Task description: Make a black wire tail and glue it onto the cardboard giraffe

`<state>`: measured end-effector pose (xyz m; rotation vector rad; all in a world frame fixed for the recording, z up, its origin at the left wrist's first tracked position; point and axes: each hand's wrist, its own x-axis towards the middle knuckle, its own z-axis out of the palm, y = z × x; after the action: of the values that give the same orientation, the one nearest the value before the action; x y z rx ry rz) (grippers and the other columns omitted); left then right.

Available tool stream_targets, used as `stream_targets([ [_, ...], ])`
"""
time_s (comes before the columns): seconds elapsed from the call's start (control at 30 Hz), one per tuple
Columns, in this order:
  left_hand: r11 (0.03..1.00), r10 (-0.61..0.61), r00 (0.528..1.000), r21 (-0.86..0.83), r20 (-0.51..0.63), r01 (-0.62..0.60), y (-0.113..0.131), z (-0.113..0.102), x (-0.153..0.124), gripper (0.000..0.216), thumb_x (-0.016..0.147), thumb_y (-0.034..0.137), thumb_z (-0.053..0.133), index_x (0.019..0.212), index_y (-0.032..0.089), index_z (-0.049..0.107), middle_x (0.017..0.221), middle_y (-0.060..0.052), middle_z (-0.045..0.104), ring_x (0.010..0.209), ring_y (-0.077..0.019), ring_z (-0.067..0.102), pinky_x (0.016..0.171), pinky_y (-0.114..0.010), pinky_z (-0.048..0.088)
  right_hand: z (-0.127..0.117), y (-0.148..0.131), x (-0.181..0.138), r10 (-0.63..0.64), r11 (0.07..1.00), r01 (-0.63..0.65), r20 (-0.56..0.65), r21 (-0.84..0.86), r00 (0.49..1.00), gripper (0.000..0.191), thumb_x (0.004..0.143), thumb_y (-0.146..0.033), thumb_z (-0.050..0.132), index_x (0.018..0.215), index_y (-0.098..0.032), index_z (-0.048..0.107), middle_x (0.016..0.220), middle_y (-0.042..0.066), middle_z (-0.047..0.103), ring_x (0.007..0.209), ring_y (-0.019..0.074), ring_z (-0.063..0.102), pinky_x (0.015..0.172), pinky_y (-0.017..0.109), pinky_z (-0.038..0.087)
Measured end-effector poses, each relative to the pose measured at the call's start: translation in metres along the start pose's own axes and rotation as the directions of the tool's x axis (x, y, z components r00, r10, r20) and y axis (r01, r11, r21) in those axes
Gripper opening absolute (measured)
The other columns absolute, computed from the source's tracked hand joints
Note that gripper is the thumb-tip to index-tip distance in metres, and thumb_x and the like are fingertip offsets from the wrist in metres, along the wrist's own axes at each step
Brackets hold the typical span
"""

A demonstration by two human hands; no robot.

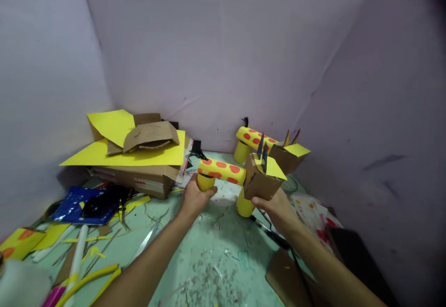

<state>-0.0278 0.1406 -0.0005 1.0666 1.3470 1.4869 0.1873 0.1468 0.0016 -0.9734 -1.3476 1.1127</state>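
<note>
A spotted cardboard animal figure [223,170] stands at the middle of the table, with a yellow body tube, orange-red spots, yellow tube legs and a black string tail. Its brown cardboard box head [262,184] has a yellow top and two dark upright pieces. My left hand [198,196] is closed round the rear leg. On the other side, my right hand [273,207] grips the figure just under the box head, its thumb in front and its other fingers mostly hidden. Behind it stands a second similar animal figure [254,136], which neither hand touches.
At the left, yellow sheets [156,154] and cardboard pieces lie on a cardboard box [139,181]. A blue packet [75,205], scissors [148,238], a glue stick [79,251] and paper scraps surround it. A black cord and tool [275,238] lie at the right. Pale walls enclose the table.
</note>
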Motion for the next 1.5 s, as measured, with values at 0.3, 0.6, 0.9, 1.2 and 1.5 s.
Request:
stream_targets([
  [0.3, 0.998, -0.018, 0.993, 0.066, 0.116, 0.011, -0.002, -0.031, -0.027, 0.048, 0.042, 0.019, 0.073, 0.088, 0.014, 0.061, 0.086, -0.006, 0.07, 0.078, -0.0226, 0.064, 0.073, -0.033, 0.051, 0.013, 0.007, -0.008, -0.038, 0.99, 0.02, 0.13, 0.138, 0.991, 0.063, 0.055, -0.032, 0.082, 0.112, -0.024, 0.056, 0.113, 0.006, 0.064, 0.101, 0.0269, 0.058, 0.086, 0.04, 0.046],
  [0.6, 0.996, 0.052, 0.998, 0.071, 0.038, -0.054, -0.01, -0.038, -0.027, 0.045, 0.043, 0.016, 0.076, 0.086, 0.013, 0.063, 0.082, -0.004, 0.071, 0.078, -0.0218, 0.065, 0.076, -0.034, 0.052, 0.024, -0.003, -0.013, 0.023, 0.976, -0.055, 0.146, 0.213, 0.989, 0.046, 0.049, -0.026, 0.084, 0.089, -0.02, 0.063, 0.098, 0.004, 0.067, 0.09, 0.0249, 0.06, 0.076, 0.037, 0.05],
  [0.9, 0.996, 0.089, 0.996, 0.02, 0.001, -0.089, -0.012, -0.039, -0.033, 0.045, 0.046, 0.016, 0.076, 0.089, 0.015, 0.062, 0.088, -0.004, 0.071, 0.079, -0.0196, 0.066, 0.078, -0.034, 0.053, 0.024, -0.005, -0.015, 0.014, 0.95, -0.072, 0.189, 0.304, 0.982, 0.047, 0.048, -0.018, 0.084, 0.091, -0.022, 0.067, 0.086, -0.001, 0.066, 0.079, 0.0188, 0.059, 0.069, 0.029, 0.048],
  [1.2, 0.984, 0.174, 0.985, 0.048, -0.014, -0.173, -0.009, -0.037, -0.035, 0.034, 0.051, 0.021, 0.077, 0.082, 0.016, 0.064, 0.086, -0.004, 0.072, 0.078, -0.0185, 0.065, 0.078, -0.031, 0.053, 0.02, -0.004, -0.016, 0.02, 0.966, -0.069, 0.198, 0.247, 0.98, 0.034, 0.046, -0.02, 0.083, 0.077, -0.02, 0.068, 0.074, 0.0, 0.065, 0.068, 0.0192, 0.057, 0.063, 0.033, 0.049],
  [1.5, 0.972, 0.21, 0.978, 0.107, -0.01, -0.207, -0.015, -0.04, -0.034, 0.034, 0.052, 0.023, 0.076, 0.084, 0.018, 0.064, 0.091, -0.004, 0.071, 0.084, -0.02, 0.065, 0.08, -0.028, 0.052, 0.02, -0.003, -0.016, 0.035, 0.968, -0.083, 0.198, 0.239, 0.98, 0.036, 0.046, -0.029, 0.083, 0.077, -0.021, 0.066, 0.076, 0.002, 0.065, 0.076, 0.0226, 0.059, 0.069, 0.036, 0.049],
])
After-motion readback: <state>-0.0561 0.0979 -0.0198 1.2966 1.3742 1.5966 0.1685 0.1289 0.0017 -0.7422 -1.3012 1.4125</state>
